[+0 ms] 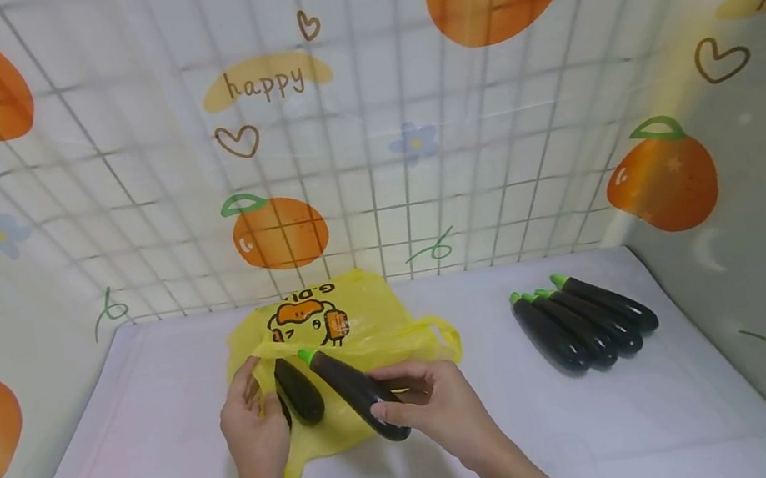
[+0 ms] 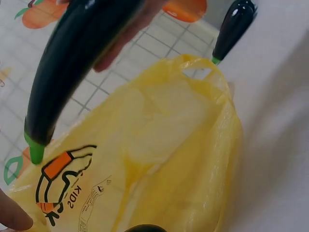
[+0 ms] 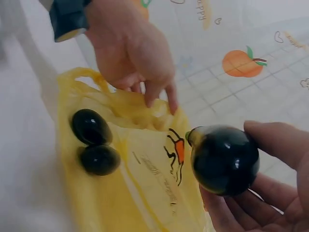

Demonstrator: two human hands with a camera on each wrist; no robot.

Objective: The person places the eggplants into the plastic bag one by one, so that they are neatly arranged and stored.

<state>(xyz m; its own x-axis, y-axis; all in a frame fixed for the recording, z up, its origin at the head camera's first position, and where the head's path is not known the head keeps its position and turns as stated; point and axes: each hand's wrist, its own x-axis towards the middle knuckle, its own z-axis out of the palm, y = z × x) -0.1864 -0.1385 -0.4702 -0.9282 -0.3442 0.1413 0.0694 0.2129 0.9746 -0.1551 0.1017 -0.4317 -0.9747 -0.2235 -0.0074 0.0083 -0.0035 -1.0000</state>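
Note:
A yellow plastic bag (image 1: 372,308) with a printed cartoon duck lies on the table, its mouth spread open. My left hand (image 1: 255,429) pinches the bag's rim on its left side. Two dark eggplants (image 3: 89,126) rest inside, their rounded ends showing in the right wrist view. Over the bag's mouth, my right hand (image 1: 450,410) grips another eggplant (image 1: 350,388) near its fat end, thumb on one side and fingers on the other. Its green stem points away and to the left, overlapping the duck print in the head view.
Several more eggplants (image 1: 580,324) lie side by side on the right part of the white table (image 1: 525,452), stems toward the back. A white wire grid behind a printed curtain (image 1: 375,189) stands along the table's far edge.

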